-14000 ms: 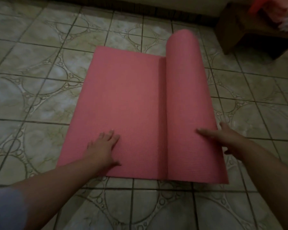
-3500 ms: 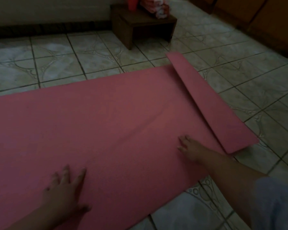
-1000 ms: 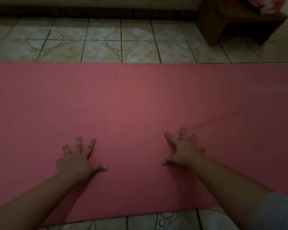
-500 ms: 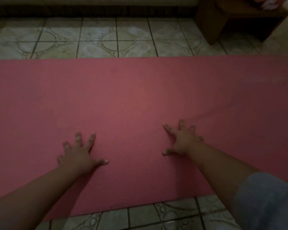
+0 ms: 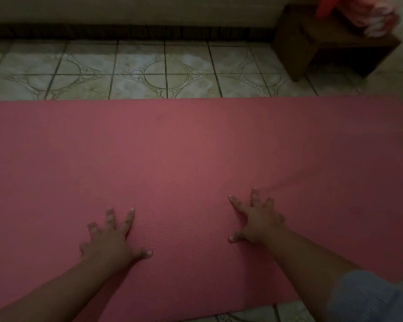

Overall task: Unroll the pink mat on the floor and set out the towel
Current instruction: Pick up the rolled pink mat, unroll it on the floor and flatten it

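Pink mat (image 5: 196, 145) now fully flat, roll gone; left hand (image 5: 112, 240), right hand (image 5: 258, 221) splayed, pressing near edge. Towel next.

Open floor along the far edge of the pink mat (image 5: 196, 140): a bare strip of patterned tile floor (image 5: 165, 73) runs to the wall base. A dark wooden stool (image 5: 330, 45) blocks the far-right corner, with blurred pink-and-white items (image 5: 370, 12) piled on top. Both hands, the left hand (image 5: 112, 238) and the right hand (image 5: 258, 219), lie flat on the mat's near half, with clear mat between them.
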{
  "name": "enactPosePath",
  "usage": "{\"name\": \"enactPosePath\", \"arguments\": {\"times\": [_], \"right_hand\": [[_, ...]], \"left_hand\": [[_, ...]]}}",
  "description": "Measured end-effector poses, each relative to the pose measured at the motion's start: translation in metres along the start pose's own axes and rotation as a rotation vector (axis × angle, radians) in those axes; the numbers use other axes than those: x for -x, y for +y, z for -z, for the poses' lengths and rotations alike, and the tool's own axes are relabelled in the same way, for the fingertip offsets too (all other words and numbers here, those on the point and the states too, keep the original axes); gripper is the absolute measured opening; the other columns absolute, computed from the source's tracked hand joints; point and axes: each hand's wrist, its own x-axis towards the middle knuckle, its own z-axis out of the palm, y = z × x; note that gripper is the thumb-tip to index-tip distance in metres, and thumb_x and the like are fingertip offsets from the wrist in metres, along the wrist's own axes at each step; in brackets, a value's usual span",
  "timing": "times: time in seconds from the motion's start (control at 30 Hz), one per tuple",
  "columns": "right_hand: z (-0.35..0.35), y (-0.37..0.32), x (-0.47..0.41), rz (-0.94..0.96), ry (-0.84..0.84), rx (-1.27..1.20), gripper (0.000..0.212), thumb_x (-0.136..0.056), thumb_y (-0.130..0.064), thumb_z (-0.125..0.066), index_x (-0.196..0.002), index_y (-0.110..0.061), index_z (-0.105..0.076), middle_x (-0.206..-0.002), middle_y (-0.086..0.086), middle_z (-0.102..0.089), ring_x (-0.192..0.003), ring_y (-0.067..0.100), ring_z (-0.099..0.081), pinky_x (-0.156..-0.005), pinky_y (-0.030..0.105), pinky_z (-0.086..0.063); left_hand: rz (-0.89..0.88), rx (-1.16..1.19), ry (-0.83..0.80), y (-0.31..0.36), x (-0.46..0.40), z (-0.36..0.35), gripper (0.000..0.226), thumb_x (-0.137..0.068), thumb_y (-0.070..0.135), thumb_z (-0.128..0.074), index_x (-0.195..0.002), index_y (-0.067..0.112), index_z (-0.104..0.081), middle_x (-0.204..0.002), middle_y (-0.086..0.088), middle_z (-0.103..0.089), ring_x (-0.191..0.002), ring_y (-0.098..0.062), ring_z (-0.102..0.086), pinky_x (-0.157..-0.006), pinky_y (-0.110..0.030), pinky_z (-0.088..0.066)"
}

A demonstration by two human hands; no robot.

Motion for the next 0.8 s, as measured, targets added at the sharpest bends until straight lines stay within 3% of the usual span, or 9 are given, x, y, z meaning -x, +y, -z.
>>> {"name": "enactPosePath", "arguments": {"times": [0.4, 0.5, 0.6, 0.7, 0.8], "right_hand": [[0.005, 0.002, 0.000, 0.013, -0.054, 0.004, 0.114, -0.055, -0.070, -0.073, -0.135, -0.067, 0.008, -0.155, 0.001, 0.034, -0.143, 0.046, 0.018, -0.106, 0.072, -0.017], [0.007, 0.006, 0.002, 0.023, -0.076, 0.007, 0.114, -0.055, -0.072, -0.072, -0.133, -0.068, 0.011, -0.154, 0.000, 0.036, -0.143, 0.045, 0.017, -0.105, 0.071, -0.018], [-0.001, 0.008, 0.003, 0.044, -0.018, -0.068, 0.116, -0.053, -0.077, -0.068, -0.135, -0.065, 0.014, -0.152, -0.001, 0.039, -0.143, 0.043, 0.020, -0.107, 0.071, -0.011], [-0.009, 0.016, 0.007, -0.100, 0.118, -0.218, 0.118, -0.055, -0.083, -0.060, -0.144, -0.053, 0.011, -0.155, 0.001, 0.032, -0.147, 0.035, 0.012, -0.110, 0.067, -0.013], [-0.017, 0.036, 0.009, -0.249, 0.130, -0.298, 0.117, -0.051, -0.088, -0.056, -0.142, -0.056, 0.011, -0.158, -0.002, 0.026, -0.147, 0.035, 0.011, -0.108, 0.070, -0.014]], "left_hand": [[0.028, -0.063, -0.047, 0.006, 0.003, 0.008, 0.124, -0.054, 0.086, -0.052, -0.141, 0.040, 0.023, -0.156, -0.010, 0.025, -0.142, -0.049, -0.001, -0.110, -0.058, -0.029], [-0.019, -0.063, -0.158, -0.002, 0.002, 0.022, 0.140, -0.031, 0.100, -0.038, -0.140, 0.041, 0.025, -0.155, -0.015, 0.026, -0.142, -0.050, 0.005, -0.113, -0.060, -0.022], [-0.026, -0.053, -0.111, -0.003, 0.001, 0.025, 0.133, -0.039, 0.093, -0.051, -0.140, 0.047, 0.021, -0.157, -0.007, 0.023, -0.144, -0.044, 0.007, -0.112, -0.060, -0.024], [0.009, -0.050, -0.037, -0.001, -0.002, 0.024, 0.133, -0.040, 0.090, -0.055, -0.134, 0.047, 0.028, -0.157, -0.001, 0.026, -0.144, -0.044, 0.006, -0.110, -0.059, -0.026], [0.054, 0.009, -0.017, -0.003, -0.006, 0.017, 0.132, -0.039, 0.092, -0.053, -0.129, 0.049, 0.033, -0.155, 0.003, 0.030, -0.144, -0.044, 0.008, -0.110, -0.062, -0.023]]}}
